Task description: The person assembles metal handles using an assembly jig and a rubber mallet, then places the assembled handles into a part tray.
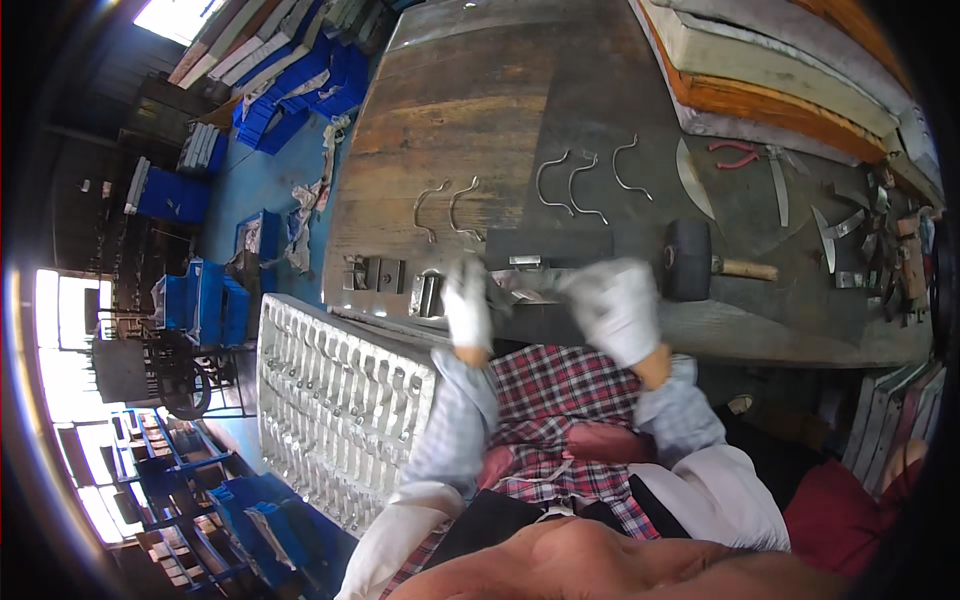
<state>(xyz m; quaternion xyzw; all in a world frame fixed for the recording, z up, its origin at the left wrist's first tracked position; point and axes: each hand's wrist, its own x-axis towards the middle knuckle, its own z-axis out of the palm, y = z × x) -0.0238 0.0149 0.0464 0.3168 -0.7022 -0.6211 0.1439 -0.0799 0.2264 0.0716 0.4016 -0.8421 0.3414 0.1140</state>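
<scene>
My left hand (pixel 467 308), in a white glove, is at the front edge of the workbench (pixel 450 140), beside a small metal block (pixel 428 295). My right hand (pixel 618 308), also gloved in white, is blurred by motion and its fingers cannot be made out. Between the hands lies a shiny metal strip (pixel 535 284), near the fingers of both; whether either grips it is unclear. Just behind is a dark flat plate (pixel 580 243) with a small metal clamp-like piece (pixel 525 261) at its front. Several curved metal rods (pixel 586 190) lie farther back.
A black-headed mallet (pixel 688 262) lies right of my right hand. Farther right are red-handled pliers (pixel 735 155) and metal scraps (pixel 850 225). Stacked padded slabs (pixel 780 95) line the back right. A pale slotted tray (pixel 345 400) stands at left, with blue bins (pixel 200 300) beyond.
</scene>
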